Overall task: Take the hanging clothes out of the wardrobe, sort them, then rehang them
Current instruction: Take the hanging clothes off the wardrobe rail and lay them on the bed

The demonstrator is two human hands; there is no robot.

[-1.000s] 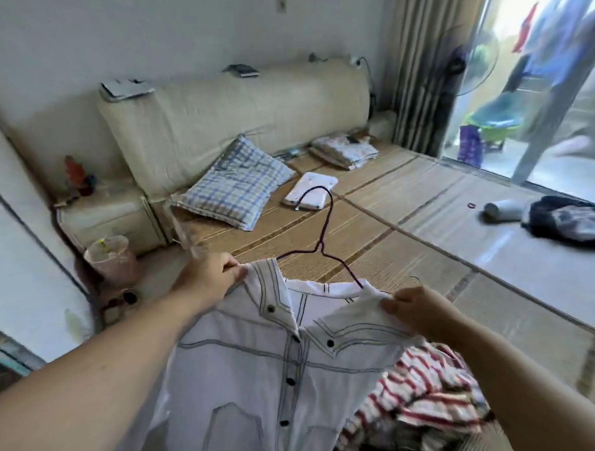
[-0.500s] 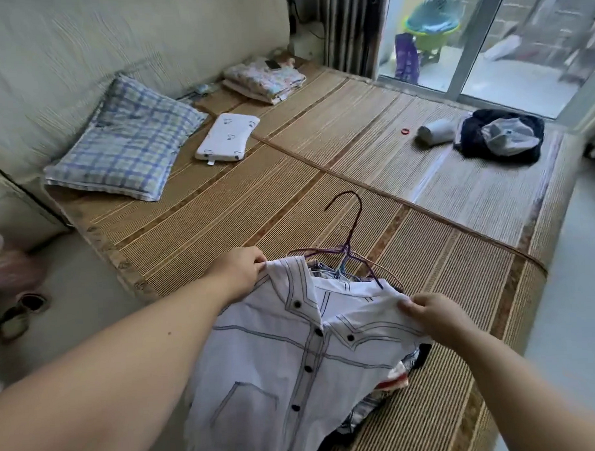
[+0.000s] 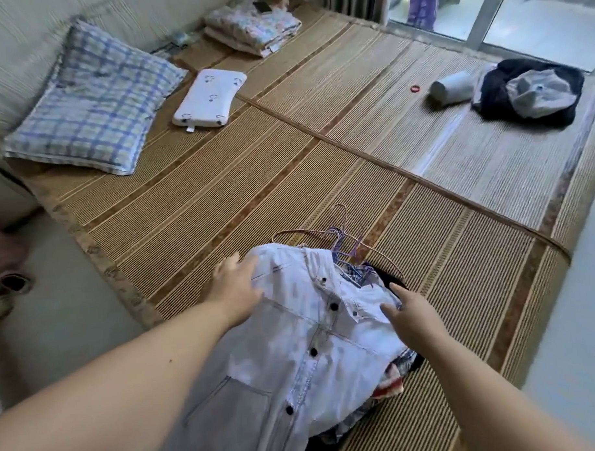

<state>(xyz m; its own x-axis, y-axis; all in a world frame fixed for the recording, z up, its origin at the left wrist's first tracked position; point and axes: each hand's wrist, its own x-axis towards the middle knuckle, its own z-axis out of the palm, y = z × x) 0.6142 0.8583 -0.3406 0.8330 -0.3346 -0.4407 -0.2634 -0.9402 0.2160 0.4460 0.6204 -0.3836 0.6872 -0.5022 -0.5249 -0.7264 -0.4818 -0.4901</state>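
A white shirt (image 3: pixel 303 336) with dark buttons and blue stitching lies on top of a pile of clothes at the near edge of the bed mat (image 3: pixel 241 200). Wire hangers (image 3: pixel 344 244) stick out from under its collar. Striped and dark garments (image 3: pixel 392 380) show beneath its right side. My left hand (image 3: pixel 236 288) rests flat on the shirt's left shoulder, fingers spread. My right hand (image 3: pixel 410 314) hovers at the shirt's right shoulder with fingers apart, holding nothing.
A checked pillow (image 3: pixel 93 111) and a small white pillow (image 3: pixel 209 96) lie at the far left of the mat. Folded bedding (image 3: pixel 252 28) sits at the back. A dark garment heap (image 3: pixel 531 92) and a white cylinder (image 3: pixel 450 88) lie far right. Floor borders the bed on both sides.
The shirt, held up by both shoulders before, now lies on the pile. Both hands have let go and opened. The view has tilted further down toward the bed.
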